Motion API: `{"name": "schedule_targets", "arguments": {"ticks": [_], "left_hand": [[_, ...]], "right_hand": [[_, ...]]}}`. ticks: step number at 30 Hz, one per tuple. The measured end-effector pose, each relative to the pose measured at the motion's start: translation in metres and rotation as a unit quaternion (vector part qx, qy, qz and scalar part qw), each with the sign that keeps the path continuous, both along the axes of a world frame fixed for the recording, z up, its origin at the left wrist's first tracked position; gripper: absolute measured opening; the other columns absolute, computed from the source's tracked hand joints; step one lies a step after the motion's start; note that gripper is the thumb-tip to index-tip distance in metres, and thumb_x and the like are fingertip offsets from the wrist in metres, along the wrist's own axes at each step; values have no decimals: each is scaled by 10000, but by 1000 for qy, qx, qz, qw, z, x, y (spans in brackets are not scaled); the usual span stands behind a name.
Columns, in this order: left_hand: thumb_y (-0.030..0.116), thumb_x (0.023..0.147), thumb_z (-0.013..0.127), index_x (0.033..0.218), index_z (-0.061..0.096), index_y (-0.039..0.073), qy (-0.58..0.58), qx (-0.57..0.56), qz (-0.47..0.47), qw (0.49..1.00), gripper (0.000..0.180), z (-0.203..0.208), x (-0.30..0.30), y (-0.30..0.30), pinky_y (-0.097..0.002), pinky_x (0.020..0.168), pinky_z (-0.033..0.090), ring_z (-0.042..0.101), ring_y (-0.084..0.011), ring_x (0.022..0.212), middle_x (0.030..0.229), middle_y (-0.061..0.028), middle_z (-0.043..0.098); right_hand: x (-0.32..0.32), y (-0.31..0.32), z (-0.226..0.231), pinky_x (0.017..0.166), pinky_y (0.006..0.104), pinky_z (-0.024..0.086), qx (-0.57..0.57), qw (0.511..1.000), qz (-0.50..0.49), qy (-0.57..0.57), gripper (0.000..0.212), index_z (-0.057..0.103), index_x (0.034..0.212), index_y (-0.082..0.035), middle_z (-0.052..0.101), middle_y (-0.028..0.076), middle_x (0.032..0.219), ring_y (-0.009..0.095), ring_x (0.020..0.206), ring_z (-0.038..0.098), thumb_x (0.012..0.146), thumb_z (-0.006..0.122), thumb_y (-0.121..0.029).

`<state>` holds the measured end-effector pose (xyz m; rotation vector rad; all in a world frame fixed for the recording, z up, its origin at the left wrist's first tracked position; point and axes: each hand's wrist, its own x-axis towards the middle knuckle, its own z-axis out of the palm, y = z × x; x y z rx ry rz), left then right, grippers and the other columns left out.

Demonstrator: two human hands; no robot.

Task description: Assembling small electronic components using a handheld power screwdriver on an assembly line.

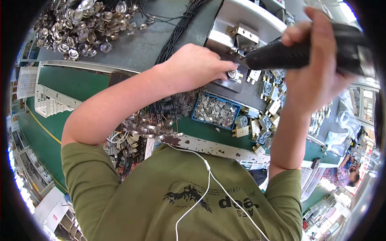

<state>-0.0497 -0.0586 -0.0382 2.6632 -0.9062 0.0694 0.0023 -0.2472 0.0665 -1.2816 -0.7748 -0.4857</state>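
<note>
The desk is grey; the green floor carries a yellow line. One blue tray. One black tool, above the desk, clamped in the right hand; long axis crosswise, tip leftward. Left hand at one part; grip cannot be determined.

Round caps look glossy metal, the tool plastic, the shirt matt cloth.
</note>
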Motion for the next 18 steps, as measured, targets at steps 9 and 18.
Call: {"name": "schedule_targets", "arguments": {"ticks": [9, 18], "left_hand": [[342, 982, 636, 1250, 646, 216, 67, 31, 12, 997, 297, 13, 5, -2, -453, 721, 580, 736, -300, 887, 907, -84, 739], [344, 984, 632, 1261, 636, 221, 93, 52, 15, 994, 303, 18, 3, -5, -450, 735, 583, 737, -299, 898, 908, -84, 739]], "right_hand": [[-36, 4, -11, 508, 264, 482, -27, 977, -150, 147, 193, 625, 1053, 49, 628, 78, 684, 150, 554, 615, 974, 707, -107], [-33, 5, -17, 503, 251, 467, -52, 979, -165, 109, 164, 624, 1039, 45, 618, 64, 700, 133, 539, 599, 978, 698, -87]]}}
